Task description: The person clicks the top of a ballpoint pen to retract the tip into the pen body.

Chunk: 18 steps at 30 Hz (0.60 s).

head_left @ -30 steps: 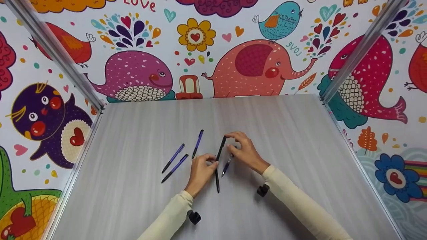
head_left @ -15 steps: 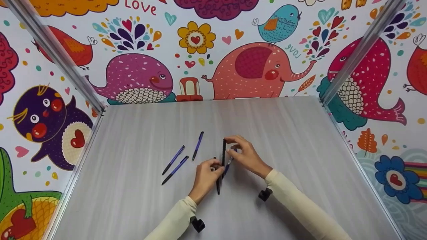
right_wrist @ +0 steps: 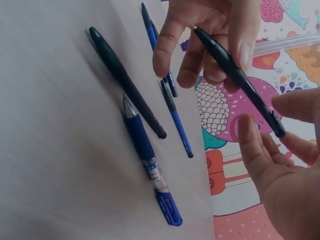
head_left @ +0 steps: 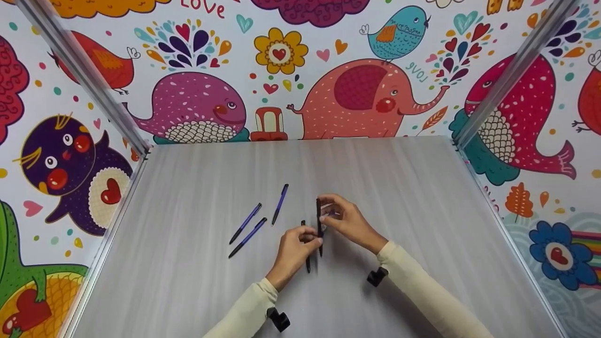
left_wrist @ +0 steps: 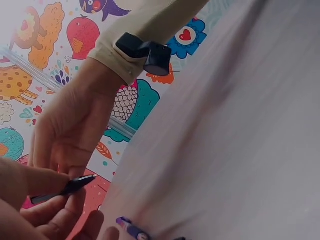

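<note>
1. Thumb and fingers of the left hand (head_left: 296, 253) pinch the black retractable pen (right_wrist: 255, 97) along its tip half.
2. The right hand (head_left: 350, 218) closes thumb and forefinger on its clip end.
3. That pen is held above the grey table (head_left: 188, 188).
4. Beneath, a second black pen (right_wrist: 115, 70) lies just beside a blue-gripped pen (right_wrist: 142, 145).
5. Leftward lie three purple-blue ballpoints (head_left: 248, 238).

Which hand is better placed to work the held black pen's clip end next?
Probably the right hand: it holds the black pen by its clip end, while the left hand pinches it nearer the tip.
</note>
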Available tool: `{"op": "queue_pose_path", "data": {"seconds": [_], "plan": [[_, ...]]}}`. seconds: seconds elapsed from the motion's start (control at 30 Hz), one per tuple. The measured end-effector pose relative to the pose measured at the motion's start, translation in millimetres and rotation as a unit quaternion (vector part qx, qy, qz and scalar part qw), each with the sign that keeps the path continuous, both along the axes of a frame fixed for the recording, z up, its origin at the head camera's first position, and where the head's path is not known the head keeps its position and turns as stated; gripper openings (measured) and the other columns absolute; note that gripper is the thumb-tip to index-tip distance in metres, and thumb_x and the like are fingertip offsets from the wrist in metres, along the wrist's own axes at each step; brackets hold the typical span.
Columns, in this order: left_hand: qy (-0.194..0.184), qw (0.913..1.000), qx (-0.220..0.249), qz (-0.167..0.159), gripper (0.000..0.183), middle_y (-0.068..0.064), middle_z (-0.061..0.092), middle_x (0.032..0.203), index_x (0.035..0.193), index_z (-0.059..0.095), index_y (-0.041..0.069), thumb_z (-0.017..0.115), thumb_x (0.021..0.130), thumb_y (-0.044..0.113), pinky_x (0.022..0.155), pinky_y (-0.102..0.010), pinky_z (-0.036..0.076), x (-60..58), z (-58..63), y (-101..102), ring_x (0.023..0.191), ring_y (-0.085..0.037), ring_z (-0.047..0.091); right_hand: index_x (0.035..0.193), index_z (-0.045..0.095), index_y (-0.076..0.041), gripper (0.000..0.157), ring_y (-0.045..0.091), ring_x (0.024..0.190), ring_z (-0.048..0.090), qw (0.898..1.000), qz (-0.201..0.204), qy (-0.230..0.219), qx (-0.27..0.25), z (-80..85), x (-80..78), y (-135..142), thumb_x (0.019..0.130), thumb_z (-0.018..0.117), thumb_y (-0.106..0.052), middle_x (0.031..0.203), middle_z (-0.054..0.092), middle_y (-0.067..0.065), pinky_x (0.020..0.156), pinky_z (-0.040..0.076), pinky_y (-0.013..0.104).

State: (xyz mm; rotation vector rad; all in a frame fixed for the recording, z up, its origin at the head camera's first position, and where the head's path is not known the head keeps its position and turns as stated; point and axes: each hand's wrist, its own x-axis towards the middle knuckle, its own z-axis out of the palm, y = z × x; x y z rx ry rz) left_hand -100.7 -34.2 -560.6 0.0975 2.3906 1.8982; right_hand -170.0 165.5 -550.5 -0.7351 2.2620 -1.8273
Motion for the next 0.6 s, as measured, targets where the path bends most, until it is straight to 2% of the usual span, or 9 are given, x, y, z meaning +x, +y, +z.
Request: {"op": "queue_pose_path", "data": {"seconds": [0.1,0.27,0.47,0.6], "plan": [[-0.013,0.9996,0.023,-0.006,0.017,-0.006,0.077,0.094,0.107,0.079,-0.002,0.084,0.094,0.006,0.070,-0.027,0.054,2.1,1.8,0.2,0.083,-0.014,0.068,0.151,0.058,0.001,0.052,0.037,0.118,0.069,1.000,0.006,-0.005,-0.004,0.5,1.0,0.1,0.103,0.076,-0.002,0.144,0.062,0.024,0.088,0.060,0.028],[-0.044,0.9957,0.080,-0.017,0.024,-0.006,0.076,0.093,0.114,0.075,-0.007,0.082,0.093,0.003,0.071,-0.027,0.055,5.0,4.8,-0.5,0.081,-0.013,0.068,0.152,0.057,0.002,0.054,0.037,0.118,0.069,1.000,0.011,-0.009,0.003,2.7,2.5,-1.2,0.102,0.077,-0.003,0.145,0.062,0.027,0.090,0.060,0.028],[-0.100,0.9790,0.175,-0.029,0.032,-0.006,0.075,0.090,0.123,0.068,-0.013,0.078,0.094,-0.004,0.073,-0.037,0.066,7.0,5.9,-1.3,0.076,-0.017,0.072,0.151,0.056,0.005,0.054,0.036,0.117,0.067,1.000,0.015,-0.015,0.003,2.6,4.6,-2.4,0.102,0.077,-0.002,0.139,0.063,0.024,0.091,0.060,0.028],[-0.128,0.9696,0.206,-0.031,0.032,-0.006,0.073,0.091,0.124,0.066,-0.013,0.076,0.095,-0.006,0.073,-0.038,0.067,6.9,5.5,-2.4,0.078,-0.018,0.073,0.149,0.057,0.005,0.052,0.035,0.115,0.068,1.000,0.013,-0.012,0.002,1.7,5.0,-2.1,0.102,0.077,0.000,0.134,0.065,0.023,0.091,0.059,0.026]]}}
